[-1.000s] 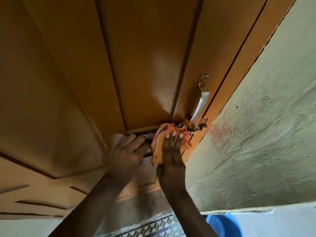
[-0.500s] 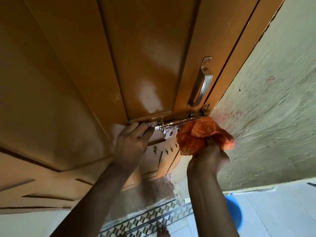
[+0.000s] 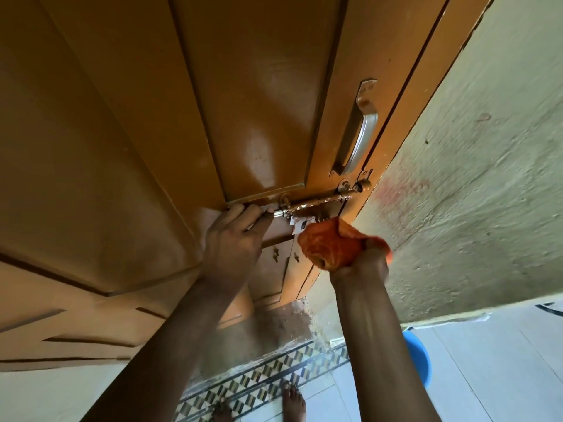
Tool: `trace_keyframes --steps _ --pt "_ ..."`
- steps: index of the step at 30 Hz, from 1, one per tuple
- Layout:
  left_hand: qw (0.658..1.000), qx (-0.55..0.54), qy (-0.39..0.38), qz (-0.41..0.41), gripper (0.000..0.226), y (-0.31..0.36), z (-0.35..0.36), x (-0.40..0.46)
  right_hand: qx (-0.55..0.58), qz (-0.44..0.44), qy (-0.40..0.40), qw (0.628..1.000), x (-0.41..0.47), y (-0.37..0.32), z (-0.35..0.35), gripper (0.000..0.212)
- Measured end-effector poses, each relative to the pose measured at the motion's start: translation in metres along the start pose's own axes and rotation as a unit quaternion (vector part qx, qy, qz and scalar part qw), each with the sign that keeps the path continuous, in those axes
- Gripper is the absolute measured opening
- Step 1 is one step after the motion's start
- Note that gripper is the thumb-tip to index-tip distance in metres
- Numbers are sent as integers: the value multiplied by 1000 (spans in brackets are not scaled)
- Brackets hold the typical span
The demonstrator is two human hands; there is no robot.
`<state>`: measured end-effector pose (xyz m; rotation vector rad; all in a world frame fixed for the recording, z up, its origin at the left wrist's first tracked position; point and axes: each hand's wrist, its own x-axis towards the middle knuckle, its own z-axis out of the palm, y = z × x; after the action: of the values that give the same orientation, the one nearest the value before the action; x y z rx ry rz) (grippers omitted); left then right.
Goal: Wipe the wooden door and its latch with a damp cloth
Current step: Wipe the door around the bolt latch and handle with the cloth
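Now: latch (image 3: pixel 323 202) just above the right hand (image 3: pixel 362 263), long axis sideways; right fist bunched on cloth (image 3: pixel 332 248), nearer; left hand (image 3: pixel 234 236) pinching bolt end.

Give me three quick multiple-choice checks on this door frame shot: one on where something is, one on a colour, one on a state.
1. Where is the metal pull handle relative to the latch bolt?
A. above it
B. below it
C. on the wall

2. What colour is the cloth?
A. blue
B. orange
C. white

3. What is the left hand doing?
A. hanging free
B. squeezing the cloth
C. gripping the left end of the bolt

Answers:
1. A, the handle sits higher on the door, just over the bolt's right end.
2. B, the bundle bunched in the right hand is orange.
3. C, its fingers close around the bolt's left end.
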<state>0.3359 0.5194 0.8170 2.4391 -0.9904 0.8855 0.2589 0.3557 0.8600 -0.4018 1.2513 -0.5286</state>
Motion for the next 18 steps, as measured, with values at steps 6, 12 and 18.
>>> trace_keyframes --steps 6,12,18 --pt "1000 10 4 -4 29 2 0 0 -75 -145 -52 985 -17 14 38 12" --pt "1000 -9 -6 -1 11 0 -3 4 -207 -286 -78 932 -24 59 23 13" --pt "999 -13 -31 2 12 -2 -9 8 -190 -236 -70 950 -17 49 41 19"
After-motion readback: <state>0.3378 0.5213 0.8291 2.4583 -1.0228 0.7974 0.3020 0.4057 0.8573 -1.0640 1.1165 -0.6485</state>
